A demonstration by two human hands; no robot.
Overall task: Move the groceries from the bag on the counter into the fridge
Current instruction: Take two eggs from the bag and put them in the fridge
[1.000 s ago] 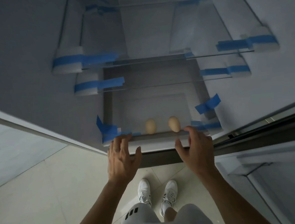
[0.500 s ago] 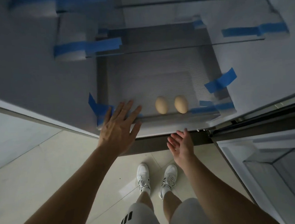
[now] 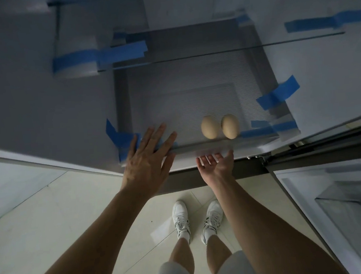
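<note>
Two pale eggs (image 3: 219, 126) lie side by side at the front of a clear ribbed drawer (image 3: 184, 89) low in the open fridge. My left hand (image 3: 149, 158) rests flat, fingers spread, on the drawer's front left corner, left of the eggs. My right hand (image 3: 217, 165) is palm up under the drawer's front lip (image 3: 202, 148), just below the eggs, fingers apart and holding nothing. The grocery bag is not in view.
Glass shelves (image 3: 233, 50) held with blue tape (image 3: 278, 95) sit above the drawer. The fridge door (image 3: 342, 206) stands open at the right. White fridge walls flank the drawer. My legs and white shoes (image 3: 197, 220) stand on the pale tiled floor.
Both hands let go of the drawer's front edge. The left moved up onto its left corner; the right dropped below the lip and turned palm up. The view tilted closer.
</note>
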